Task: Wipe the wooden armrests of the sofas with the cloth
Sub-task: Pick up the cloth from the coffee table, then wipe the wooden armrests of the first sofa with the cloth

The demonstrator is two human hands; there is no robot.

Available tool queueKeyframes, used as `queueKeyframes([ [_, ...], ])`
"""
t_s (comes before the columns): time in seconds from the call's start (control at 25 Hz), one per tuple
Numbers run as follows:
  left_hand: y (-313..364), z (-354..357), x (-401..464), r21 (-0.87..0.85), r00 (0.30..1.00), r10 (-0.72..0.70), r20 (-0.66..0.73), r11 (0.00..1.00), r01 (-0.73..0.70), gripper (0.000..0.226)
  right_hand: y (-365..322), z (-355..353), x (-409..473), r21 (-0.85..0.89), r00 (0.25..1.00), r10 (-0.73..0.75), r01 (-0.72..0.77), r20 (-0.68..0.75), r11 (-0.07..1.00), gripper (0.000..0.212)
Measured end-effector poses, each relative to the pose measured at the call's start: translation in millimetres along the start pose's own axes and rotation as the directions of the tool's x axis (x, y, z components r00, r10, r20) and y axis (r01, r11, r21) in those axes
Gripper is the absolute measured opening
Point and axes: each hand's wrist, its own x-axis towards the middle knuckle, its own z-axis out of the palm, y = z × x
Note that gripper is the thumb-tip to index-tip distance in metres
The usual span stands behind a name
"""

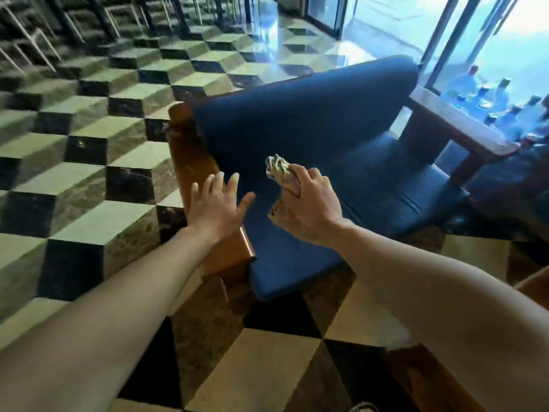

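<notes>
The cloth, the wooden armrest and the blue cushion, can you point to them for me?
cloth (280, 171): head view, on the bunched striped end above the right hand's fingers.
wooden armrest (194, 162): head view, on its flat top ahead of the left hand.
blue cushion (297, 114): head view, on the backrest's middle.

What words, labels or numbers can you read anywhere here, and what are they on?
None can be read.
Bottles on the side table by the window: any labels are too blurred and overexposed to read.
Cloth in the right hand: a striped pattern only, no lettering.
Wooden armrest under the open left hand, and blue sofa: no marks show.
</notes>
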Motion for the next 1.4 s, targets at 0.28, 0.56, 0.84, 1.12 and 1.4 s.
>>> queueKeyframes([
  [0.28,-159,-38,0,0.011,0.985,-0.167,-0.038,0.986,0.167,0.081,-112,55,69,-0.065,0.992,-0.127,0.126,-0.011,0.99,0.054],
  [0.56,-219,-16,74,0.007,0.985,-0.171,0.01,0.985,0.171,0.079,-134,127,153,-0.078,0.984,-0.172,0.175,0.038,0.982,0.051],
  [0.84,-268,-6,176,0.035,0.975,-0.21,0.077,0.978,0.208,0.083,-143,195,274,-0.048,0.97,-0.209,0.216,0.124,0.975,0.052],
  [1.12,-309,23,272,0.039,0.976,-0.155,0.152,0.988,0.151,0.081,-139,249,346,-0.055,0.986,-0.098,0.107,0.137,0.993,0.051],
  [1.4,-369,117,389,-0.015,0.958,0.065,0.278,0.998,-0.063,0.081,-130,340,401,-0.155,0.986,0.082,-0.059,0.148,0.986,0.051],
])
